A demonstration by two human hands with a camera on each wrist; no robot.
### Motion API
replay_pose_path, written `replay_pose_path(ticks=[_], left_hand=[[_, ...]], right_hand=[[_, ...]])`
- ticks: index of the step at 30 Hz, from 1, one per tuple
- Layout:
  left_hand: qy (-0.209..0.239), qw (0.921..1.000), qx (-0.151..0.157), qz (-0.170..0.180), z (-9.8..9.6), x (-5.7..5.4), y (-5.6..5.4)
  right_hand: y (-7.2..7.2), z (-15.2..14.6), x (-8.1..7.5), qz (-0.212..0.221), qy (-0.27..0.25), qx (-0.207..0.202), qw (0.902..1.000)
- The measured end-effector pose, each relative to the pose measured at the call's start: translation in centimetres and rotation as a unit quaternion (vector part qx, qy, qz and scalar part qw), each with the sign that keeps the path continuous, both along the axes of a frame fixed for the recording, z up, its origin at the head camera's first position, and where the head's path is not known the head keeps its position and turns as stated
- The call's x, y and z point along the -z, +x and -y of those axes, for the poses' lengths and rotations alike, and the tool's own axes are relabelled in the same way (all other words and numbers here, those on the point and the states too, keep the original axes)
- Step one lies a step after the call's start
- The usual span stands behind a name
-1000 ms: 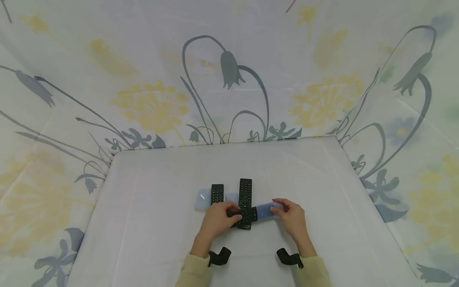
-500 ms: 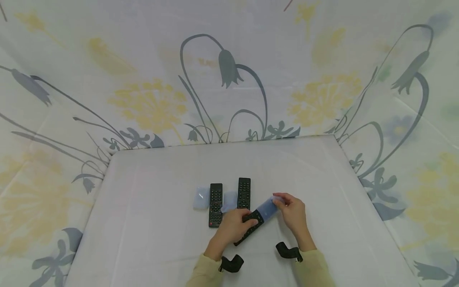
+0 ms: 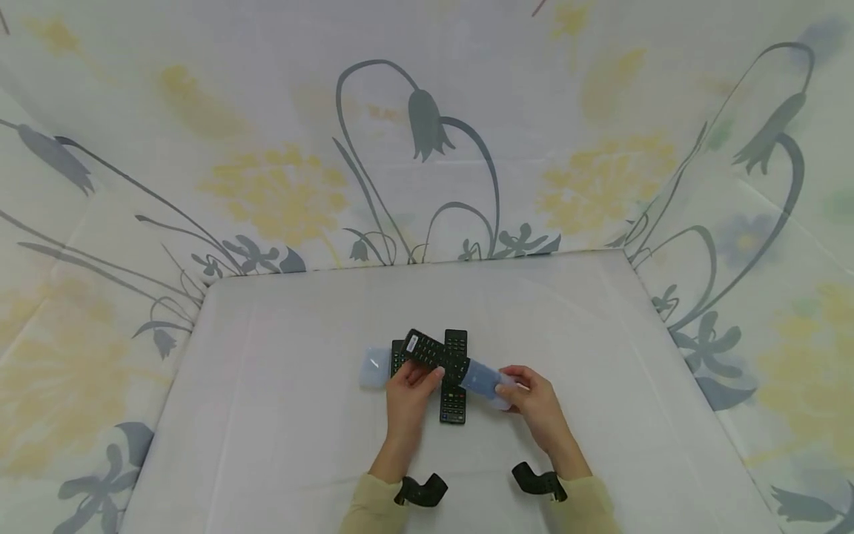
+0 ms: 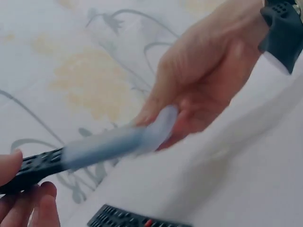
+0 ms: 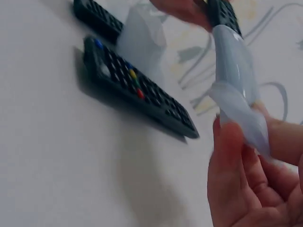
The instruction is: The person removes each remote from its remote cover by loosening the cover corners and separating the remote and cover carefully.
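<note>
My left hand (image 3: 407, 404) pinches a black remote control (image 3: 423, 348), raised above the table and tilted. A translucent bluish sleeve (image 3: 480, 380) covers that remote's right end. At the sleeve's far, loose end, my right hand (image 3: 537, 404) pinches the soft film between thumb and fingers; the right wrist view shows the sleeve (image 5: 234, 61) bunched there. Beneath the raised remote lies a second black remote (image 3: 453, 408) with coloured buttons. To the left is a third remote (image 3: 396, 356), mostly hidden by the left hand and the held remote.
A flat pale-blue sleeve (image 3: 373, 368) lies left of the remotes on the white-covered table (image 3: 300, 319). Another pale sleeve (image 5: 142, 40) sits between the two lying remotes in the right wrist view. Flower-printed cloth (image 3: 427, 185) rises behind and at both sides.
The held remote has swung from sloping down toward the left to sloping up that way, as the left hand moved up and left. The right hand still grips the sleeve, slightly lower.
</note>
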State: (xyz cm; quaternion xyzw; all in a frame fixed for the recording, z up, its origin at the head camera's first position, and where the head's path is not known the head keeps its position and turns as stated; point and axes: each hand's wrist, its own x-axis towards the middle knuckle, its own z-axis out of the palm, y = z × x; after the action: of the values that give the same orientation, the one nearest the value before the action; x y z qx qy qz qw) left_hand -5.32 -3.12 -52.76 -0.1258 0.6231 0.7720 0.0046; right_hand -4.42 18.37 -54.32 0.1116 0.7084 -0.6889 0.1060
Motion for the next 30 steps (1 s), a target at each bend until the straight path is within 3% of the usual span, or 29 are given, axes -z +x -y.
replay_pose_path(ticks=[3,7,11,15,21,30], left_hand=[[0.032,0.9994,0.011,-0.012,-1.2,0.2,0.1],[0.036,0.9993,-0.003,-0.011,-2.1,0.6,0.0],[0.032,0.9983,-0.047,-0.008,-2.3,0.5,-0.5],[0.043,0.9955,-0.082,0.022,-2.0,0.2,-1.0],[0.038,0.9929,-0.098,0.055,-1.6,-0.3,-1.5],[0.043,0.9928,-0.101,0.048,-1.6,-1.2,-2.1]], right_hand=[[0.5,1.0,0.4,-0.002,-0.020,-0.057,0.9982],[0.7,2.5,0.5,-0.028,0.032,-0.103,0.9938],[0.8,3.4,0.3,-0.045,0.089,-0.097,0.9902],[1.0,3.8,0.1,-0.055,0.088,-0.090,0.9905],[1.4,4.3,0.0,-0.053,0.080,-0.077,0.9923],[1.8,4.8,-0.4,-0.054,0.074,-0.072,0.9932]])
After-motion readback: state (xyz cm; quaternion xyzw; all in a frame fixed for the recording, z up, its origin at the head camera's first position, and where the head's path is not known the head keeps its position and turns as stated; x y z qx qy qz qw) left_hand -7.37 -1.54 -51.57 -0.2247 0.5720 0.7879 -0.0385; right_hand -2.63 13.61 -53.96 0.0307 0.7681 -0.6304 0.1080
